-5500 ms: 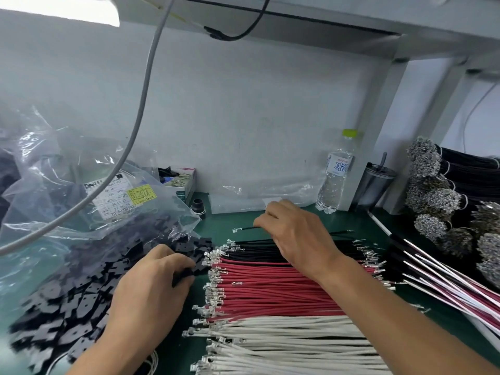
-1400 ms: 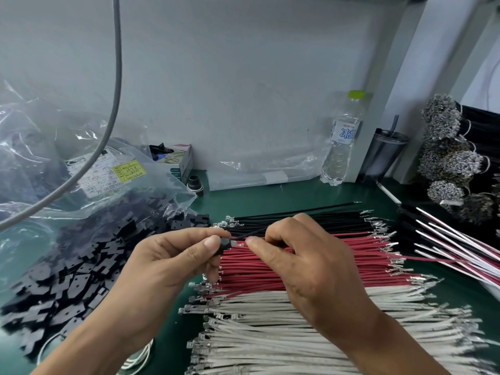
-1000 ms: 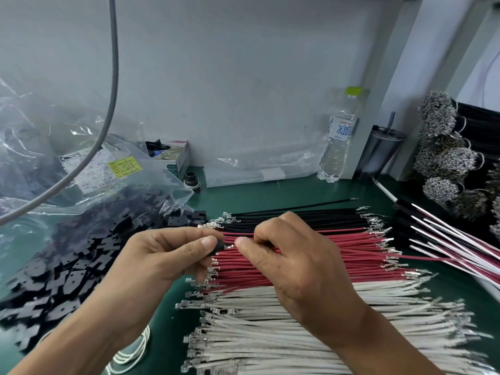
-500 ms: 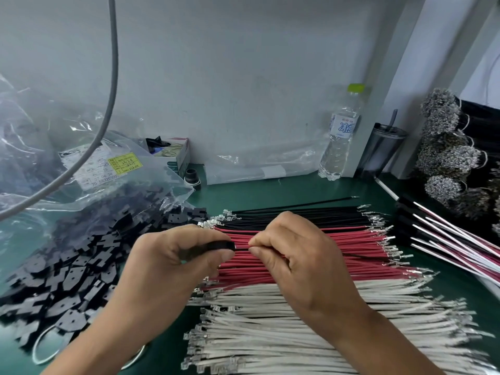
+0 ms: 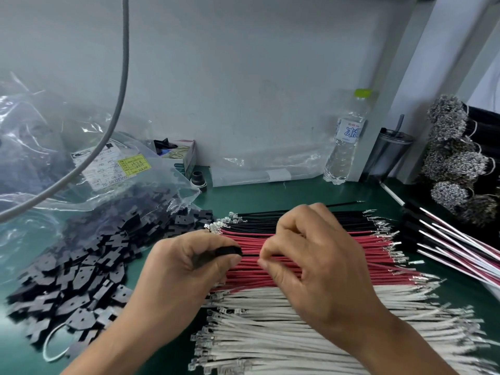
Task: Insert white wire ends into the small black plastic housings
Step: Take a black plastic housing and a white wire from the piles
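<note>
My left hand (image 5: 189,269) grips a small black plastic housing (image 5: 228,251) between thumb and fingers, above the red wires (image 5: 378,255). My right hand (image 5: 311,266) is just to its right, thumb and forefinger pinched on a thin wire whose end points at the housing. The fingers hide most of that wire, and its colour is hard to tell. White wires (image 5: 270,334) with metal terminals lie in a row nearest me. Black wires (image 5: 297,226) lie in the far row. A heap of loose black housings (image 5: 81,266) spreads out on the left.
A clear plastic bag (image 5: 54,158) with labels lies behind the heap. A grey cable (image 5: 119,90) hangs at the left. A water bottle (image 5: 345,147), a dark cup (image 5: 389,155) and a small box (image 5: 181,155) stand by the wall. Wire bundles (image 5: 454,158) and striped leads (image 5: 460,253) fill the right.
Both hands came from the piles to meet above the red wires. Over the last second the left hand turned the housing and the right pinch stayed close against it.
</note>
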### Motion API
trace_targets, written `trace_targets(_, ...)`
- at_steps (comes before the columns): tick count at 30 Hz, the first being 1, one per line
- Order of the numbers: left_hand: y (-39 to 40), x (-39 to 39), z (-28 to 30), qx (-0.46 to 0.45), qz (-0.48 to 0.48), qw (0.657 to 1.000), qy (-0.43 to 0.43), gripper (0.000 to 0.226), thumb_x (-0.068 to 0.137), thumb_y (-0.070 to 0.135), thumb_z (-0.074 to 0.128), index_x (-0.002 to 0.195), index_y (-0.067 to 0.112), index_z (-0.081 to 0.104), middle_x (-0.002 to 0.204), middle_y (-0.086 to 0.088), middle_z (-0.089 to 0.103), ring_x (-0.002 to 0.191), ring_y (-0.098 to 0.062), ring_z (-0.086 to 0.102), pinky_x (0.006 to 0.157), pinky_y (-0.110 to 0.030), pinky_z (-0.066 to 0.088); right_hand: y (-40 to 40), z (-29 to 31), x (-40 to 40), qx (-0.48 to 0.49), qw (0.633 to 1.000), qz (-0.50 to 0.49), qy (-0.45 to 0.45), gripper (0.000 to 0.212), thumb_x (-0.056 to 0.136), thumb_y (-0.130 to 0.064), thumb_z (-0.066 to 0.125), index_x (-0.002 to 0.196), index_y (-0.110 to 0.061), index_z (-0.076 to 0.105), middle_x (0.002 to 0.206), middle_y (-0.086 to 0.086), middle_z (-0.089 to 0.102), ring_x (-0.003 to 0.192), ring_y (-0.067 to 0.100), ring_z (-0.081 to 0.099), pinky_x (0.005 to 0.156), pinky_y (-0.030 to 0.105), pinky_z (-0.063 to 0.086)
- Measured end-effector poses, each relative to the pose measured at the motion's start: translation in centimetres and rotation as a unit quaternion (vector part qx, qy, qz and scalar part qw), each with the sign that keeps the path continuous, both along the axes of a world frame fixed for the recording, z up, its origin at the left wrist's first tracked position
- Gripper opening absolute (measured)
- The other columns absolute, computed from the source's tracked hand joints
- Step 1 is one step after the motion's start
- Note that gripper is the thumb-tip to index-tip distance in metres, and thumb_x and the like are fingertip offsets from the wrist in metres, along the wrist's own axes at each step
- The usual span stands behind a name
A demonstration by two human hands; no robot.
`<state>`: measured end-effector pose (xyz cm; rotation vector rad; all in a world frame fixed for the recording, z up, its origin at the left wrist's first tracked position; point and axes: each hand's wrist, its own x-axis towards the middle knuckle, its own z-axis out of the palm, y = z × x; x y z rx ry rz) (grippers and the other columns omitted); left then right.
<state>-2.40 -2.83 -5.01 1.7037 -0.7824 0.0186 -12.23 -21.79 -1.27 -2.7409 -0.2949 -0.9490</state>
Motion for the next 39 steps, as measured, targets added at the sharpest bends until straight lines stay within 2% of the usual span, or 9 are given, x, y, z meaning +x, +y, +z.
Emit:
trace_targets(4, 0.0, 0.3, -0.3, -0.011, 0.028, 0.999, 0.02, 0.016, 0.074, 0.038, 0.078, 0.09, 0.038, 0.08, 0.076, 0.003, 0.077, 0.061, -0.011, 0.069, 0.057, -0.023, 0.057, 0.9, -1.2, -0.3, -0.014, 0.981, 0.023, 0.191, 0.019, 0.088, -0.051, 0.063, 0.09, -0.033, 0.068, 0.089, -0.018, 0.053, 0.085, 0.001, 0.043, 0.07, 0.026, 0.038)
trace_targets(7, 0.0, 0.4, -0.3, -0.008, 0.047, 0.999, 0.01, 0.018, 0.074, 0.035, 0.08, 0.091, 0.04, 0.08, 0.076, 0.007, 0.077, 0.062, -0.007, 0.07, 0.058, -0.017, 0.055, 0.7, -1.4, -0.3, 0.02, 0.978, 0.024, 0.206, 0.015, 0.092, -0.045, 0.063, 0.09, -0.032, 0.07, 0.091, -0.018, 0.056, 0.09, 0.001, 0.045, 0.077, 0.026, 0.041)
trace_targets(10, -0.1, 0.4, -0.2, -0.009, 0.055, 0.998, 0.012, 0.021, 0.074, 0.032, 0.081, 0.093, 0.041, 0.08, 0.076, 0.008, 0.078, 0.063, -0.006, 0.07, 0.059, -0.015, 0.055, 0.7, -1.3, -0.3, 0.035, 0.975, 0.02, 0.218, 0.019, 0.089, -0.05, 0.065, 0.089, -0.032, 0.068, 0.091, -0.019, 0.056, 0.091, 0.0, 0.045, 0.078, 0.025, 0.042)
trace_targets(14, -0.1, 0.3, -0.1, -0.02, 0.058, 0.998, 0.03, 0.021, 0.072, 0.03, 0.082, 0.092, 0.039, 0.08, 0.076, 0.006, 0.078, 0.062, -0.008, 0.071, 0.059, -0.016, 0.056, 0.8, -1.2, -0.3, 0.068, 0.967, 0.016, 0.244, 0.017, 0.084, -0.048, 0.071, 0.086, -0.032, 0.066, 0.091, -0.02, 0.058, 0.092, -0.002, 0.049, 0.077, 0.018, 0.039)
trace_targets(18, 0.0, 0.3, 0.2, -0.039, 0.061, 0.995, 0.062, 0.022, 0.07, 0.028, 0.083, 0.09, 0.038, 0.081, 0.076, 0.002, 0.079, 0.063, -0.017, 0.073, 0.06, -0.017, 0.057, 0.0, -0.8, -0.2, 0.131, 0.955, 0.02, 0.264, 0.01, 0.086, -0.041, 0.07, 0.088, -0.033, 0.066, 0.091, -0.023, 0.063, 0.087, -0.003, 0.059, 0.075, 0.02, 0.046)
trace_targets(23, 0.4, 0.6, 0.6, -0.052, 0.06, 0.993, 0.091, 0.026, 0.069, 0.021, 0.083, 0.091, 0.033, 0.082, 0.073, -0.005, 0.078, 0.064, -0.023, 0.075, 0.065, -0.023, 0.062, -0.8, -0.4, 0.0, 0.156, 0.961, 0.025, 0.228, 0.005, 0.094, -0.031, 0.065, 0.094, -0.036, 0.067, 0.095, -0.023, 0.062, 0.091, 0.0, 0.06, 0.074, 0.019, 0.046)
trace_targets(30, 0.5, 0.3, 1.6, -0.071, 0.007, 0.986, 0.153, 0.023, 0.067, 0.016, 0.083, 0.089, 0.025, 0.084, 0.075, -0.011, 0.078, 0.063, -0.024, 0.074, 0.065, -0.02, 0.059, -0.6, -0.3, 0.0, 0.146, 0.988, -0.005, 0.046, 0.008, 0.091, -0.03, 0.063, 0.089, -0.032, 0.071, 0.087, -0.019, 0.06, 0.082, 0.004, 0.062, 0.067, 0.022, 0.049)
trace_targets(36, 0.4, -0.1, 2.0, -0.082, -0.016, 0.981, 0.175, 0.025, 0.064, 0.017, 0.082, 0.089, 0.02, 0.084, 0.076, -0.015, 0.077, 0.061, -0.022, 0.073, 0.063, -0.021, 0.058, -0.2, -1.0, 0.2, 0.121, 0.993, -0.007, 0.001, 0.011, 0.094, -0.028, 0.063, 0.093, -0.027, 0.074, 0.089, -0.017, 0.058, 0.077, 0.004, 0.06, 0.059, 0.026, 0.05)
trace_targets(39, 0.5, -0.1, 1.9, -0.076, -0.021, 0.982, 0.172, 0.025, 0.065, 0.019, 0.082, 0.09, 0.021, 0.084, 0.075, -0.015, 0.077, 0.062, -0.023, 0.073, 0.065, -0.022, 0.059, -0.2, -1.1, 0.2, 0.14, 0.99, 0.013, -0.008, 0.01, 0.094, -0.025, 0.065, 0.095, -0.023, 0.076, 0.089, -0.015, 0.062, 0.079, 0.006, 0.062, 0.063, 0.027, 0.051)
